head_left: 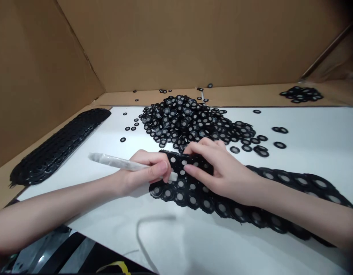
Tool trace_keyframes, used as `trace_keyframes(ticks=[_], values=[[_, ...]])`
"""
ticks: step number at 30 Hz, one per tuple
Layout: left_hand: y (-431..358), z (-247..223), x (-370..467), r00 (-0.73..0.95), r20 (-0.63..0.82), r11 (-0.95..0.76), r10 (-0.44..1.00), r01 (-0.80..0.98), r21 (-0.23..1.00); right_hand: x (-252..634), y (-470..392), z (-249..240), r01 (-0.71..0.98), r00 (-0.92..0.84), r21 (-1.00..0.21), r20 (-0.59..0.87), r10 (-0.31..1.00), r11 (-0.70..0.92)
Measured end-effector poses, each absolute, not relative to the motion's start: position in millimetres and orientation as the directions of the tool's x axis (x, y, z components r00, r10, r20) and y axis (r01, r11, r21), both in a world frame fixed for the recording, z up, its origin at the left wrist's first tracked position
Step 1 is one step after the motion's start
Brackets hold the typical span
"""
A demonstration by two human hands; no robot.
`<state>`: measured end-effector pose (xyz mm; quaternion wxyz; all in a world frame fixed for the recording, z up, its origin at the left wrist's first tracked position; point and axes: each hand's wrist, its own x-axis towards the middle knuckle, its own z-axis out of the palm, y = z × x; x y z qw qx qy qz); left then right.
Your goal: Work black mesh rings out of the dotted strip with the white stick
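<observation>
On the worktop (107, 217), keep the stick (116, 161) steady in your pinched left fingers (157, 169) while your parted right fingers (195, 171) press the strip (222, 208) flat.

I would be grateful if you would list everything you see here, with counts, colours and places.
Disc pile: one, too many discs to count, black with pale centres, middle
Loose discs: many, same colours, scattered around the pile
Small disc cluster: one, black, far right
Disc sheet: one, black with pale dots, under the right hand
Long bundle: one, black, left side
Pen-like tool: one, white, in the left hand
Work surface: one, white, below
Cardboard walls: brown, left, back and right
Yellow item: one, bottom edge, unclear
Left hand: one, bare, gripping the tool
Right hand: one, bare, on the sheet
</observation>
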<state>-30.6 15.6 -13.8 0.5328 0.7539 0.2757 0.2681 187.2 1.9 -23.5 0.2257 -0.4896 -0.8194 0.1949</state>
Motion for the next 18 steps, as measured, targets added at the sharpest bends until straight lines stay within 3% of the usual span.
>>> trace_keyframes(ticks=[4, 8, 12, 18], values=[[8, -10, -36, 0.767, 0.149, -0.428, 0.624, 0.176, 0.886, 190, -3, -18, 0.687, -0.455, -0.606, 0.071, 0.888, 0.401], [3, -11, -36, 0.815, 0.221, -0.592, 0.536, 0.176, 0.787, 190, -5, -16, 0.628, -0.543, -0.606, 0.108, 0.833, 0.488], [2, -15, -35, 0.806, 0.286, -0.649, 0.518, 0.153, 0.746, 189, -4, -16, 0.562, -0.586, -0.605, 0.189, 0.788, 0.563], [3, -10, -34, 0.849, 0.222, -0.694, 0.479, 0.212, 0.688, 190, -3, -15, 0.559, -0.598, -0.593, 0.194, 0.777, 0.579]])
